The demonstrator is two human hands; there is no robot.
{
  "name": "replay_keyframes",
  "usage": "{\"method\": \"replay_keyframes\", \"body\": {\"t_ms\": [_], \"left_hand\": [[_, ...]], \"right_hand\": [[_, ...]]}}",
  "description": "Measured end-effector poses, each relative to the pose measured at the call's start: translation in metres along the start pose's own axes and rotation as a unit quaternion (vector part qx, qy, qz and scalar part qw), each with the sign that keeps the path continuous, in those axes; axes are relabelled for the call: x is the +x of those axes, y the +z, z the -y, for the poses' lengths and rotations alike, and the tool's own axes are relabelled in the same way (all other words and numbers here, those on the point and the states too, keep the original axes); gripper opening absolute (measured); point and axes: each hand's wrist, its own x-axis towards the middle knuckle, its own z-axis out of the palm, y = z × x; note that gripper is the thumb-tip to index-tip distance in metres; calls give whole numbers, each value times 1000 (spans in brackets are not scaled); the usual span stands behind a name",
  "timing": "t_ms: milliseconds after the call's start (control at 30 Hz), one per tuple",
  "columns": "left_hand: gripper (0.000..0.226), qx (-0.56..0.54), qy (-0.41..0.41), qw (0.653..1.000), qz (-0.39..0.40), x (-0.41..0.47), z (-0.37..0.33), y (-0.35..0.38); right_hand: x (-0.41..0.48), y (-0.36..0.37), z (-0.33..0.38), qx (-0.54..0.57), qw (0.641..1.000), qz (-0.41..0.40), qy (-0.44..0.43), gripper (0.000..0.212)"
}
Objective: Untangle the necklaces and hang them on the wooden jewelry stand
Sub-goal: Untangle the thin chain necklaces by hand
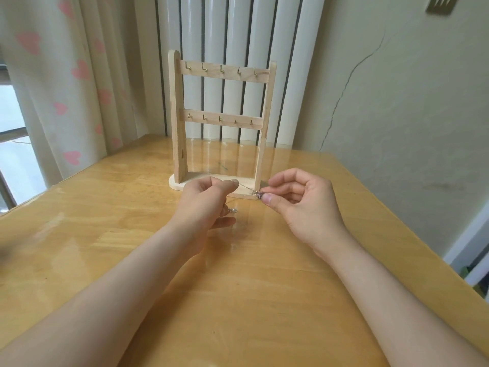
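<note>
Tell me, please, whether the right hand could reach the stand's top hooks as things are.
Probably yes: nothing stands between the right hand and the top hooks, but it pinches a chain that the left hand also holds.

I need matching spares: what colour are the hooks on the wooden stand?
The hooks are a brassy gold, best seen in the head view.

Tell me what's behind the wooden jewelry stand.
Through the open frame of the wooden jewelry stand show a white ribbed radiator and the far edge of the table. The stand's own wood covers narrow strips of both.
</note>
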Motion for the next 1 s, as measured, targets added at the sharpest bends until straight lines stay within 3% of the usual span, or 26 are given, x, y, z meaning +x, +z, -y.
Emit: {"method": "replay_keyframes", "body": {"t_ms": [300, 433, 533, 767, 1000], "left_hand": [[12, 168, 164, 969, -73, -8, 5, -7], [4, 179, 148, 972, -28, -12, 1, -8], [28, 192, 119, 974, 12, -14, -1, -6], [41, 163, 63, 980, 97, -17, -6, -5], [16, 129, 117, 978, 112, -21, -5, -3]], "right_hand": [[-8, 1, 2, -99, 992, -8, -79, 32], [-10, 0, 3, -146, 982, -17, -120, 27], [-10, -1, 0, -182, 974, 1, -137, 22], [-7, -2, -3, -215, 961, 7, -173, 18], [-9, -1, -2, -215, 960, 34, -176, 21]]}}
